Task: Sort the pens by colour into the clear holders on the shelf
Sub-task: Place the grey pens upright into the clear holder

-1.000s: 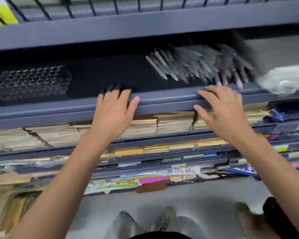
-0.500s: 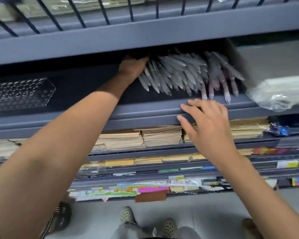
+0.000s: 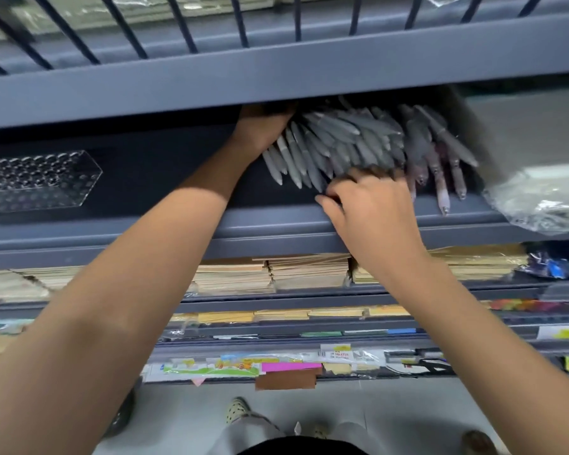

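Note:
A dense bunch of grey pens (image 3: pixel 339 142) stands tilted on the dark shelf (image 3: pixel 178 178), tips pointing toward me, with a few pink pens (image 3: pixel 440 188) at its right side. My left hand (image 3: pixel 260 126) reaches deep under the upper shelf and rests against the left side of the bunch; its fingers are hidden. My right hand (image 3: pixel 372 205) lies over the shelf's front lip with fingers curled at the tips of the front pens. Whether it pinches one I cannot tell. An empty clear holder (image 3: pixel 37 180) with round holes sits far left on the same shelf.
A crinkled clear plastic bag (image 3: pixel 539 198) and a grey box (image 3: pixel 523 126) crowd the shelf's right end. The upper shelf beam (image 3: pixel 276 67) hangs low over the pens. Lower shelves hold stacked notebooks (image 3: pixel 270 274) and stationery. My feet stand on the floor below.
My left hand went from the shelf lip to the left side of the pen bunch. My right hand moved up from the lip to the front pen tips. The view moved closer.

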`<state>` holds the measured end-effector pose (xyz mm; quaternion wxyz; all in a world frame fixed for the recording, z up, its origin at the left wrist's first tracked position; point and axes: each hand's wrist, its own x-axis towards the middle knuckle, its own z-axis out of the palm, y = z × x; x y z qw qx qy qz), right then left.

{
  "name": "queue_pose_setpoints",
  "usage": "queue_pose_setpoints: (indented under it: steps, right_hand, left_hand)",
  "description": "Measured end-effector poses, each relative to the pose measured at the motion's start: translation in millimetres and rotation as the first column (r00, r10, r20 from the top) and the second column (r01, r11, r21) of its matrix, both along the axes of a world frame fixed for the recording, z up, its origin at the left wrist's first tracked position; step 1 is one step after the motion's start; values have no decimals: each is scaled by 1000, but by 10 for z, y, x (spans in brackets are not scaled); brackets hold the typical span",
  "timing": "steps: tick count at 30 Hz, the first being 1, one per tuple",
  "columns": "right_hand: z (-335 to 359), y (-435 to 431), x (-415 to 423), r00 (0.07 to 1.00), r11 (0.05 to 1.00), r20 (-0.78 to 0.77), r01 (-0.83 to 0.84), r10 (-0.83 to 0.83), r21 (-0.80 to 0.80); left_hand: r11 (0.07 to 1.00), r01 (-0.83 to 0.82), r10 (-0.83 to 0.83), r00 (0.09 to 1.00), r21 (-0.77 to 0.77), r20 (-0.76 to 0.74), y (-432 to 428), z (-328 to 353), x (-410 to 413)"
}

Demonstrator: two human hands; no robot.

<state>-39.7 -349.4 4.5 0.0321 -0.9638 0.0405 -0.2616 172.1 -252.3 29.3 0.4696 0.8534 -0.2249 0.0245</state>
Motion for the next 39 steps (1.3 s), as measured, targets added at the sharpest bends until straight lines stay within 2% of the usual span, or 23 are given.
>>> queue_pose_setpoints:
  steps: [2, 4, 11, 15, 17, 20, 24, 26, 28, 29, 30, 33, 39]
  right_hand:
    - [37, 12, 117, 998, 997, -24, -65, 66, 30]
    - [55, 28, 204, 994, 993, -6, -107, 107, 56]
    - [20, 103, 338, 992, 991, 34, -123, 121, 50]
    - [20, 73, 260, 984, 972, 54, -175, 168, 155]
    - [6, 18, 174, 971, 946, 59, -241, 234, 216]
    - [17, -50, 42, 957, 913, 98, -290, 273, 286]
    - [132, -135, -33, 969, 960, 223, -160, 108, 230]
    - [211, -210, -31, 969, 986, 247, -52, 11, 160]
    - [269, -311, 11, 967, 994, 241, 59, -80, 95]
    - [285, -367, 48, 964, 991, 233, 112, -126, 75]
    - [293, -417, 94, 964, 986, 210, 154, -165, 65]
    - [283, -537, 239, 974, 976, 105, 191, -202, 100]
    - [195, -582, 326, 967, 970, 179, 144, -179, 195]
  left_hand:
    - [998, -16, 12, 999, 64, 51, 14, -12, 15]
    - [997, -34, 30, 998, 66, 64, 27, -19, 45]
    - [998, -35, 37, 999, -50, 34, 58, -34, 75]
    - [994, 13, -20, 998, -109, -64, 57, -27, 1]
    - [998, 38, -44, 994, -54, -102, 61, -47, -29]
    - [997, 38, -35, 999, 72, -38, 60, -60, -19]
    - [986, -45, 39, 999, 160, 36, 60, 19, -42]
    - [941, -120, 104, 992, 317, 68, 112, 109, -64]
    - [787, -96, 106, 994, 609, 20, 206, 214, -114]
    - [713, -52, 95, 995, 699, -23, 250, 262, -158]
    - [690, 2, 92, 992, 724, -90, 279, 301, -192]
    - [809, 105, 146, 917, 579, -370, 227, 396, -353]
    - [776, 156, 161, 888, 611, -431, -75, 523, -447]
